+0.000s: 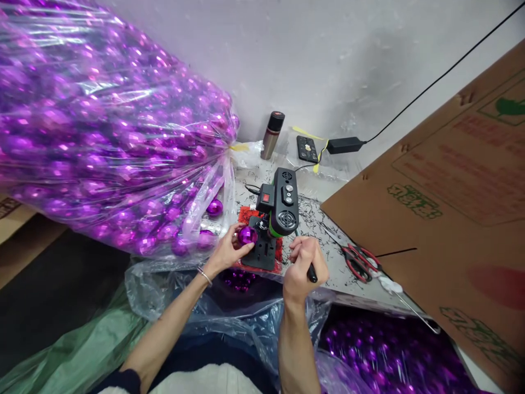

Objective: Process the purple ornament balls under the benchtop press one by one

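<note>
My left hand (232, 246) is closed round a shiny purple bauble (247, 235), thumb on its near side and fingers behind. The bauble is held at the left of a small black machine (286, 202), over its dark base plate (259, 256). My right hand (305, 265) makes a fist at the machine's right, wrapped round a black handle (312, 272). Only the rounded end of that handle shows; what it belongs to is hidden by the fingers. Beneath the base plate lies a red mat (279, 254).
A big clear bag of purple baubles (123, 137) fills the left, with a loose bauble (214, 207) beside it. Scissors (359, 262) lie by a cardboard box (443, 208) at right. Behind stand a bottle (272, 135) and a power adapter (345, 145). Black scraps litter the tabletop (328, 268).
</note>
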Motion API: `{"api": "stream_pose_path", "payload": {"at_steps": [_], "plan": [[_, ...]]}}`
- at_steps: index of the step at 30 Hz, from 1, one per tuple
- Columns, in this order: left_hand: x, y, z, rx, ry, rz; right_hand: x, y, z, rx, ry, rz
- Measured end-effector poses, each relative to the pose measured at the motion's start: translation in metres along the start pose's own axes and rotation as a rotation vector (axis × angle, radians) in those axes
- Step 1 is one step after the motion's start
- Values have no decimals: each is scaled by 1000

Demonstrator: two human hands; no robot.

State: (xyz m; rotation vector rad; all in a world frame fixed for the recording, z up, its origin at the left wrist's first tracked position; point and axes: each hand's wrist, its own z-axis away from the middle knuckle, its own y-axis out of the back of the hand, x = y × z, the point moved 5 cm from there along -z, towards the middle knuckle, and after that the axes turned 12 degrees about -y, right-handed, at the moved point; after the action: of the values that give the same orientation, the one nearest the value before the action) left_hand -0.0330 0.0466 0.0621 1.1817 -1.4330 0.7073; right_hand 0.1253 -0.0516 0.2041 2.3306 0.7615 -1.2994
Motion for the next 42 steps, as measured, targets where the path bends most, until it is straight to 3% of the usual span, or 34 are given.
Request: {"api": "stream_pose_path", "payload": {"at_steps": [5, 12, 19, 24, 36, 42], "plan": [[-2, -18, -1, -87, -159, -256, -2, 0, -1, 3, 31, 9], [0, -31, -3, -167, -270, -364, -1, 1, 1, -1, 56, 34], [-12, -41, -8, -88, -287, -420, 1, 2, 3, -10, 63, 39], [-20, -51, -8, -114, -319, -402, 7, 4, 7, -27, 73, 47], [-25, -49, -6, -121, -329, -383, 49, -3, 40, 82, 247, 10], [-24, -50, -6, -111, -322, -356, 55, -3, 42, 88, 210, -1]]}}
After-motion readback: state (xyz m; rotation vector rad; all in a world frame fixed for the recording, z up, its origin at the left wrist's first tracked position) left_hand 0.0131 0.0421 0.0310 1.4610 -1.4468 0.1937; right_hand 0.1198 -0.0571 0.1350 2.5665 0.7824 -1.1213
